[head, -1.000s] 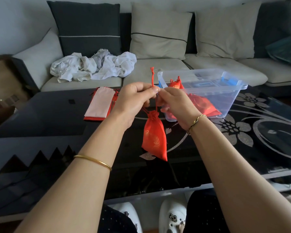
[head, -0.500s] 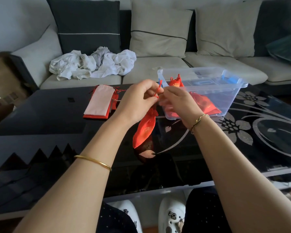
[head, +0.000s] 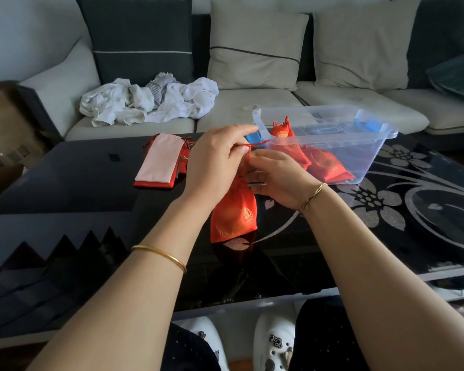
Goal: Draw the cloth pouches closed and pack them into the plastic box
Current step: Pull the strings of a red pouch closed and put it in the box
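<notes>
Dropped since half a second ago: drawstring [head: 255, 144] end, from upright to sideways, pointing at plastic box [head: 306, 109]. Neck of red pouch [head: 235, 215] hidden behind left grip [head: 214, 162]. Blue parts [head: 367, 125] behind box wall hard to make out. Inside box: at least two red pouches [head: 323, 163], drawn closed. Left grip pinching drawstring, thumb against forefinger. Right grip [head: 277, 178] curled round pouch neck. Pouch hanging between both, lower edge at bench [head: 65, 188]; contact unclear. Flat pouch stack [head: 158, 162] left, on bench.

Box [head: 367, 153] on table [head: 78, 183], pouches [head: 324, 164] in it; held pouch [head: 233, 212], pouch stack [head: 157, 162] left.
</notes>
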Demonstrator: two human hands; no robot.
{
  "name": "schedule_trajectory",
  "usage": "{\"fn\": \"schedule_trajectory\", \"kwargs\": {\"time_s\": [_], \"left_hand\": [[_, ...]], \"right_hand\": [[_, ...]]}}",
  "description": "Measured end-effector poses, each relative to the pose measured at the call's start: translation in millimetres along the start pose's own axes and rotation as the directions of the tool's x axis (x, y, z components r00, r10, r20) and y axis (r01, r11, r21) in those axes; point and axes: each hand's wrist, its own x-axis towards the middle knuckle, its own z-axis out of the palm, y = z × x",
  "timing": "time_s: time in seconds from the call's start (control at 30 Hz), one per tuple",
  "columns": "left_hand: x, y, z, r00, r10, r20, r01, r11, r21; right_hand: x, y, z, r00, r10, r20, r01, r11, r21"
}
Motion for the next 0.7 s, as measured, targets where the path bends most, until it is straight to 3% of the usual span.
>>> {"fn": "schedule_trajectory", "kwargs": {"time_s": [0.27, 0.37, 0.5, 0.6, 0.7], "left_hand": [[-1, -8, -3, 0.925, -0.367, 0.092, 0.379, 0.906, -0.191], [-2, -18, -3, 0.875, -0.474, 0.096, 0.483, 0.867, -0.121], [-4, -24, 2, 0.801, -0.586, 0.121, 0.584, 0.810, 0.054], [-3, -28, 1, 0.713, -0.690, 0.125, 0.693, 0.721, 0.023], [0, -30, -2, 0.614, -0.784, 0.086, 0.788, 0.604, -0.121]], "right_hand": [[-1, -2, -7, 0.963, -0.070, -0.261, 0.061, 0.997, -0.042], [1, 0, -9, 0.962, 0.005, -0.275, 0.056, 0.974, 0.217], [4, 5, -1, 0.988, 0.048, -0.148, 0.060, 0.758, 0.649], [6, 11, -5, 0.980, 0.093, -0.173, 0.066, 0.674, 0.736], [9, 24, -13, 0.951, 0.201, -0.234, 0.010, 0.737, 0.675]]}}
